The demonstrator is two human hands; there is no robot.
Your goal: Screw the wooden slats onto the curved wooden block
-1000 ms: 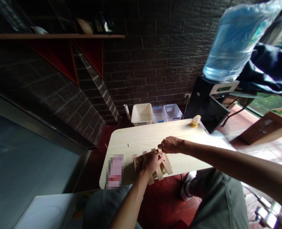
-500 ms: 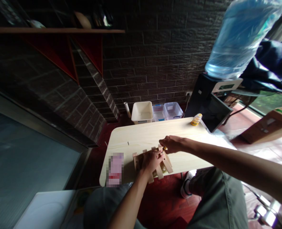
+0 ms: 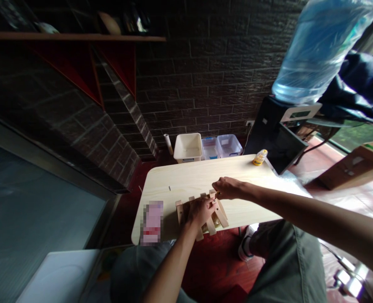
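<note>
A slatted wooden piece (image 3: 210,225) lies at the front edge of the pale table (image 3: 164,179). Over its slats rests my left hand (image 3: 201,211), its fingers pinched near a small dark spot at the upper right slat; what they hold is too small to name. My right hand (image 3: 226,187) is closed around a small tool with a yellow and black handle (image 3: 218,193), whose tip points down toward my left fingertips. Most of the tool is hidden in the fist.
A clear bottle with yellow parts (image 3: 260,157) stands at the table's back right corner. A small dark rod (image 3: 170,188) and a pixelated pink item (image 3: 152,223) lie on the left. Behind the table are a cream bin (image 3: 188,147) and clear boxes (image 3: 229,145).
My right hand has turned slightly over the tool, and less of the yellow handle shows. My left hand stays on the wooden piece.
</note>
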